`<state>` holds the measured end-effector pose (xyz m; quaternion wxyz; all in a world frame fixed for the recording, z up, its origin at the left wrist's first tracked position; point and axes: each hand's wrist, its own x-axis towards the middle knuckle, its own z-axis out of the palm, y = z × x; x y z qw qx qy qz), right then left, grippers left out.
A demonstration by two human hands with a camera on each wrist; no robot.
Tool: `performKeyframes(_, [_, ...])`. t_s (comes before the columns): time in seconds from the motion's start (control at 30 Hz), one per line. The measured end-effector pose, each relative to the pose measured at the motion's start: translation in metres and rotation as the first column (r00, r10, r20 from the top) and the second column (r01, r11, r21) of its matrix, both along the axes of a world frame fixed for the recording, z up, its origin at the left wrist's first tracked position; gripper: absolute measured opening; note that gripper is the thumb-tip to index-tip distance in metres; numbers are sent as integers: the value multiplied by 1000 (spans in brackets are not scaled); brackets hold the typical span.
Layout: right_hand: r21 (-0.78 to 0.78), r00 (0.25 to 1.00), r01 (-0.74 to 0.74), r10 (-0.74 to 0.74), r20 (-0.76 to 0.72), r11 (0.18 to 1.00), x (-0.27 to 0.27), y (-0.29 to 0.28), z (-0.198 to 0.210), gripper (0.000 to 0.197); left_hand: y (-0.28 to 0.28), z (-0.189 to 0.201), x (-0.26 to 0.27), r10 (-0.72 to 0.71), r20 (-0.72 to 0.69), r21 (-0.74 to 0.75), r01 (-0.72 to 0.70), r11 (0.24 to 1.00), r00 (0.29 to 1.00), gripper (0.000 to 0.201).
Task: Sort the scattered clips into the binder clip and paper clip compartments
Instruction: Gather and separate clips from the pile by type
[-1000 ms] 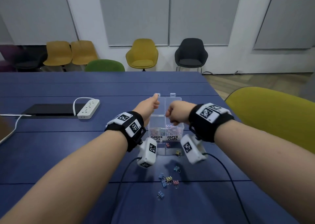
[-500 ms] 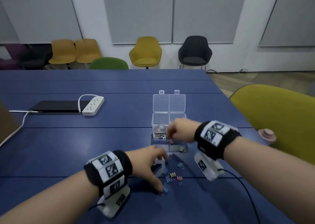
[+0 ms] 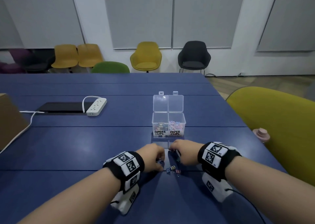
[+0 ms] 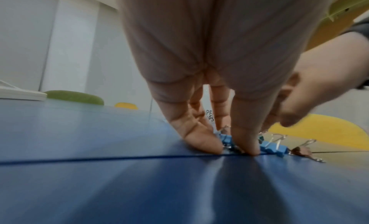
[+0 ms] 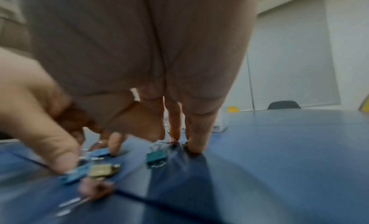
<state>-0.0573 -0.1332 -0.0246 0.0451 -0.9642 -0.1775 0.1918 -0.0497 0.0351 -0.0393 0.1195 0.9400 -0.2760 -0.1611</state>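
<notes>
A clear two-part box stands open on the blue table; its left half reads BINDER CLIPS, its right half PAPER CLIPS, and both hold clips. My left hand is down on the table, thumb and a finger pinching a blue binder clip. A second blue clip lies just right of it. My right hand stands on straight fingertips touching a small dark-yellow clip, thumb lifted. A teal binder clip lies beside it. Gold and pink clips lie nearer.
A white power strip and a black flat device lie at the far left of the table. A cardboard box sits at the left edge. A yellow-green chair is close on the right.
Both hands have left the box and dropped to the scattered clips. The left hand moved forward and closed on a blue clip; the right drew back from the box front.
</notes>
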Motion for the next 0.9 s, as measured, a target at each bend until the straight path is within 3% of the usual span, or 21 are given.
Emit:
performKeyframes(0.13, [51, 998, -64, 65, -17, 997, -26, -2, -9, 64, -1, -2, -4, 42, -10, 22, -42, 999, 999, 18])
performKeyframes(0.3, [56, 991, -85, 79, 106, 995, -38, 1, -19, 37, -9, 3, -11, 65, -14, 91, -64, 994, 998, 12])
performKeyframes(0.47, [-16, 986, -72, 74, 150, 997, -47, -1, -24, 34, -11, 4, -17, 106, -18, 93, -104, 990, 994, 20])
performKeyframes(0.7, [-106, 986, -6, 24, 167, 994, -53, -4, -20, 28, -20, 0, -31, 123, -84, -10, -124, 992, 989, 60])
performKeyframes(0.9, [-113, 993, 53, -40, 111, 992, -48, 4, -6, 29, -36, -7, -36, 77, -11, -2, -77, 997, 997, 42])
